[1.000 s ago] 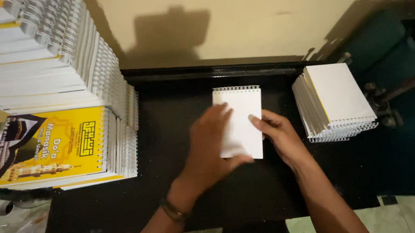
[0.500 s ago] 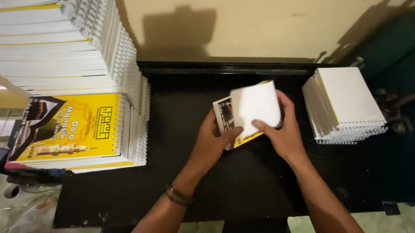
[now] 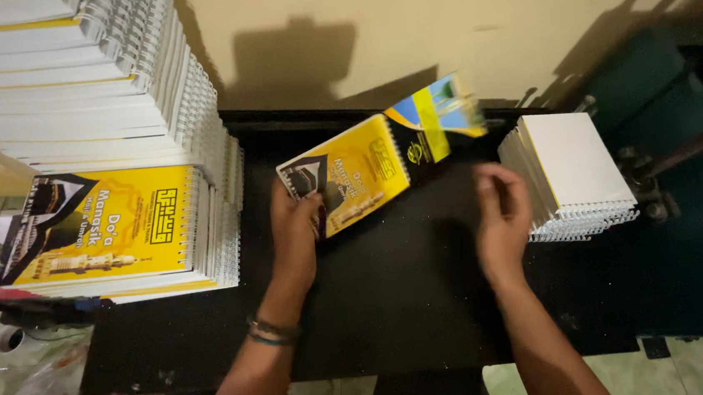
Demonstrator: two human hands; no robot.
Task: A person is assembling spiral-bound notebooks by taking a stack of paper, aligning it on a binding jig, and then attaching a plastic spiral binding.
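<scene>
Left hand (image 3: 294, 231) holds the yellow spiral booklet (image 3: 348, 178) by its corner, fingers closed, above the black surface (image 3: 393, 303); right hand (image 3: 502, 215) is open. Booklet seems light and floppy; gripping near the spiral looks safer.

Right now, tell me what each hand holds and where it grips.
Left hand grips the yellow spiral booklet by its lower left corner. Right hand is open, holding nothing.

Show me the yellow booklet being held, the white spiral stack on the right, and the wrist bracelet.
yellow booklet (image 3: 358, 176), head view, middle of its yellow cover.
white spiral stack (image 3: 570, 163), head view, top white sheet.
bracelet (image 3: 272, 332), head view, band across the left wrist.
</scene>
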